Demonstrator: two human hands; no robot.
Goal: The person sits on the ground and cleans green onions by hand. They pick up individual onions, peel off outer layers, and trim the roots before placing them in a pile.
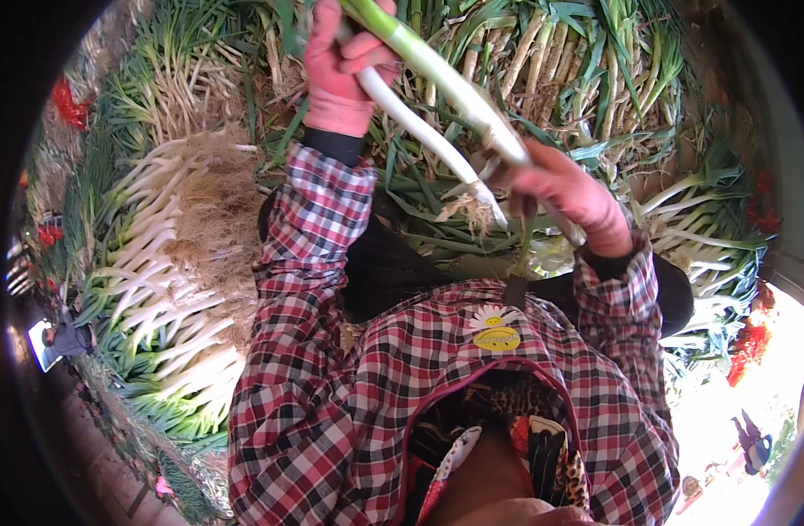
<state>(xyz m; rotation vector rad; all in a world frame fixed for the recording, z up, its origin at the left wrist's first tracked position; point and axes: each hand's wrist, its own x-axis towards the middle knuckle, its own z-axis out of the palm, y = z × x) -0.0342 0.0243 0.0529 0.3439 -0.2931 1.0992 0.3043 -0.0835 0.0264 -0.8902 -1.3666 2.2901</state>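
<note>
My left hand (349, 72), in a pink glove, grips two large green onions at the top centre. The thicker onion (451, 79) has a pale green upper part and a white shank slanting down to the right. Below it hangs a thinner white onion (421, 128), its stringy roots (474, 207) dangling free. My right hand (566, 184), also pink-gloved and blurred, has its fingers curled at the root end of the thicker onion. Its fingertips are partly hidden. A pale strip shows beneath the right wrist.
Cleaned white onions (158, 263) lie in a long row at left, roots inward. Soil-stained onions (546, 59) are piled ahead. More white onions (697, 230) lie at right. Red ties (750, 348) show at the edges. Another person (751, 440) is far off at lower right.
</note>
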